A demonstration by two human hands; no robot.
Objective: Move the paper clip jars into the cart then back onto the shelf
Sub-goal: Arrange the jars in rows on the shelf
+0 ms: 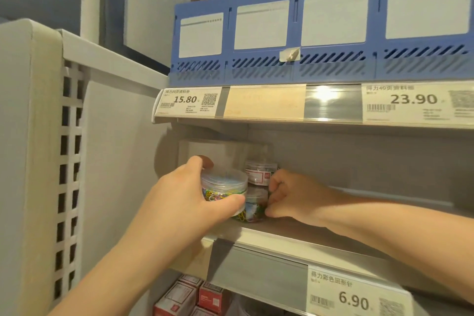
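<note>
My left hand (187, 195) grips a clear round jar of coloured paper clips (223, 185) at the left end of the middle shelf (295, 236), thumb under it and fingers over the lid. Just right of it stands a second clear jar of coloured clips (255, 205), and my right hand (289, 197) curls its fingers round that jar's right side. A third jar with a red and white label (260, 172) sits behind, stacked higher. Whether the held jars rest on the shelf or hang above it I cannot tell.
Blue file racks (320, 33) stand on the shelf above, with price tags (187, 101) along its front edge. A price rail (354, 295) fronts the middle shelf. Red and white boxes (189, 297) lie on the shelf below. A white lattice panel (69, 161) stands at the left.
</note>
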